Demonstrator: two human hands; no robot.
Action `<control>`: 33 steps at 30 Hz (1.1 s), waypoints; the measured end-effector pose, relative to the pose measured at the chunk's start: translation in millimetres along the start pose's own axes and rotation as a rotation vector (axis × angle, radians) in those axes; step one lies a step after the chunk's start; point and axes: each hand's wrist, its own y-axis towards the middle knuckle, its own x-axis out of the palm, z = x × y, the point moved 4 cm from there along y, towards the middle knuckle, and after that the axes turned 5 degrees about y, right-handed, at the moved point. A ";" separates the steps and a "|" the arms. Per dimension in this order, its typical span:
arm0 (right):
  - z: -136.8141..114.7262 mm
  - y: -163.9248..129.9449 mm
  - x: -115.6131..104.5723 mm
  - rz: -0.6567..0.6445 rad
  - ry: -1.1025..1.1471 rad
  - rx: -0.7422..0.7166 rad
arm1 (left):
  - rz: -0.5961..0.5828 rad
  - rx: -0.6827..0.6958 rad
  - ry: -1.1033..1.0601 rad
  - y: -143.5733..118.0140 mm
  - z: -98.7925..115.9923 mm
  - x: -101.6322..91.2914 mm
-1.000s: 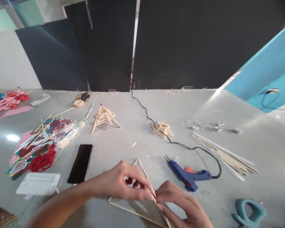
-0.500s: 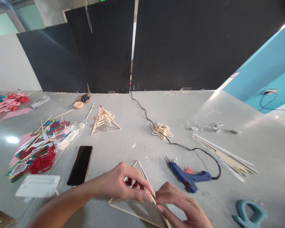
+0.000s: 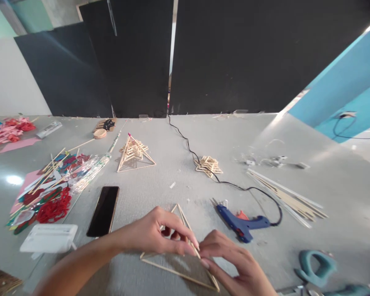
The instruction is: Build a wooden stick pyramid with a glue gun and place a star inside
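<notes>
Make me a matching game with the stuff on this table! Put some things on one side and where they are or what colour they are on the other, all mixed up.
Things:
1. glue gun
2. phone
3. stick triangle
4. scissors

Descriptions:
A. black, lying flat left of the hands
B. teal handles, near right edge
C. blue with an orange trigger, black cord attached
D. pinched between the left hand and right hand

Pairs: 1-C, 2-A, 3-D, 4-B

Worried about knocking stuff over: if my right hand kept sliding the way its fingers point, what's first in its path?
The right hand points left; first it would meet the left hand on the stick triangle.
</notes>
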 end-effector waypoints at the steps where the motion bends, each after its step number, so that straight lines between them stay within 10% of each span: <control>1: 1.4 -2.8 0.4 0.003 0.006 0.024 | -0.002 0.002 0.001 0.2 -0.7 0.5; 20: -24.1 11.8 -31.7 0.030 -0.250 0.047 | -0.011 0.010 0.051 4.2 0.8 -5.8; 24: 9.7 -7.3 -94.9 0.081 -0.757 0.139 | 0.000 0.010 0.029 4.4 -0.6 -6.7; 27: 59.4 -33.4 -127.4 -0.160 -0.983 0.310 | -0.006 0.025 0.022 5.1 -0.7 -6.6; 33: 94.1 -51.2 -125.6 -0.305 -0.981 0.337 | 0.001 0.045 0.042 6.6 2.6 -6.6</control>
